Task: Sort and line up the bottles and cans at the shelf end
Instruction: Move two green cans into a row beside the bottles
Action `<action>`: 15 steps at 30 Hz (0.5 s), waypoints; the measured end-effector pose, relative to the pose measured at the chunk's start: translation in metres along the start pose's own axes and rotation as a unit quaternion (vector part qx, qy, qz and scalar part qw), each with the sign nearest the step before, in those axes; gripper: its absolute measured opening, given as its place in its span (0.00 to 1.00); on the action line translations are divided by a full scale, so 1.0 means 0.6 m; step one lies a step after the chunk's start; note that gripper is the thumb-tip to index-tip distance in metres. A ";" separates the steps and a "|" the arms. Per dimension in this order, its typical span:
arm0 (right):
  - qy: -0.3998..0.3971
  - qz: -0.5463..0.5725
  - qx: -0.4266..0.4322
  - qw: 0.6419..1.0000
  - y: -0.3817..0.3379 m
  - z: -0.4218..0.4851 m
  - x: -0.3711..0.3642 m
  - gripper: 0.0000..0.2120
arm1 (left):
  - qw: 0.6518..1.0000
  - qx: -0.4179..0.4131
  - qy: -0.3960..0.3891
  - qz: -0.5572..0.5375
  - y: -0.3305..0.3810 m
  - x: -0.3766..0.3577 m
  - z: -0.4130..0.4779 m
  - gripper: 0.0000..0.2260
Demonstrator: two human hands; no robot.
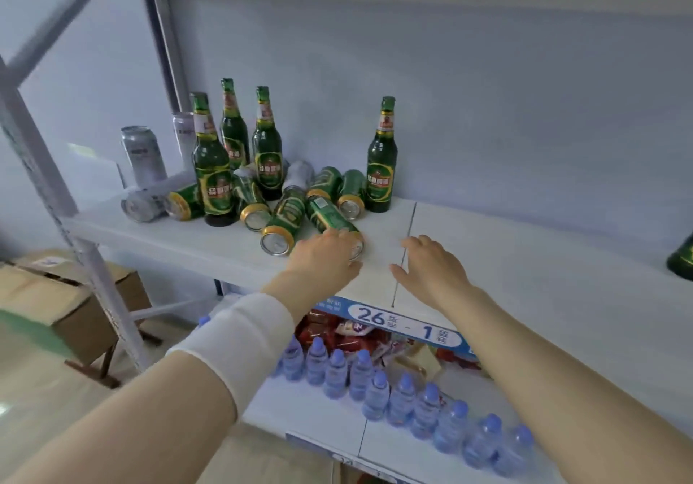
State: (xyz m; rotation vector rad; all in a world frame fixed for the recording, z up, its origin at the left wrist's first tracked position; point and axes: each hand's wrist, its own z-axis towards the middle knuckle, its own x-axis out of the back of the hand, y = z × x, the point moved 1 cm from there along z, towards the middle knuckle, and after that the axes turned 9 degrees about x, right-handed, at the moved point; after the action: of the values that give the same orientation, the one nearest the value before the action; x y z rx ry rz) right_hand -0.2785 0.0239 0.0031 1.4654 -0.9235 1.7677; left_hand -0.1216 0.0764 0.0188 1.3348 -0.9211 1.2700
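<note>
Head view: left hand (326, 255) grip closing over nearest toppled green beer can (332, 221), likely to stand it up; right hand (431, 270) grip open, empty, just beside; upright green beer bottles (381, 161) beyond on white shelf (487, 243)

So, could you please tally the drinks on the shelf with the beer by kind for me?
Green glass bottles: 5 (4 upright at the shelf end, 1 cut off at the right edge)
Green cans: 6, all lying down
Silver cans: 4 (2 upright, 2 lying; partly hidden, so approximate)
Total: 15
</note>
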 end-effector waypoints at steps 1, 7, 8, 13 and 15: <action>0.003 0.000 0.006 1.000 -0.014 0.016 -0.009 0.24 | 1.000 0.008 0.006 -0.013 -0.023 -0.006 0.008 0.20; 0.040 0.079 0.001 0.996 -0.043 0.099 -0.062 0.30 | 0.981 0.128 0.075 -0.121 -0.145 -0.050 0.080 0.23; 0.052 0.100 -0.004 0.994 -0.044 0.112 -0.073 0.31 | 0.975 0.152 0.096 -0.128 -0.161 -0.060 0.091 0.25; 0.125 0.171 -0.025 0.977 -0.047 0.168 -0.128 0.39 | 0.939 0.251 0.134 -0.194 -0.197 -0.125 0.129 0.37; 0.137 0.173 -0.037 0.975 -0.048 0.184 -0.150 0.42 | 0.927 0.269 0.139 -0.222 -0.202 -0.147 0.144 0.40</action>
State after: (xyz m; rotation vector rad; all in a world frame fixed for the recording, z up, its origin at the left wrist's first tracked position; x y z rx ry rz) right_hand -0.1820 -0.0582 -0.0684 1.0232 -1.1316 2.0951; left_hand -0.0004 0.0026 -0.0802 1.6090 -0.0449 1.3458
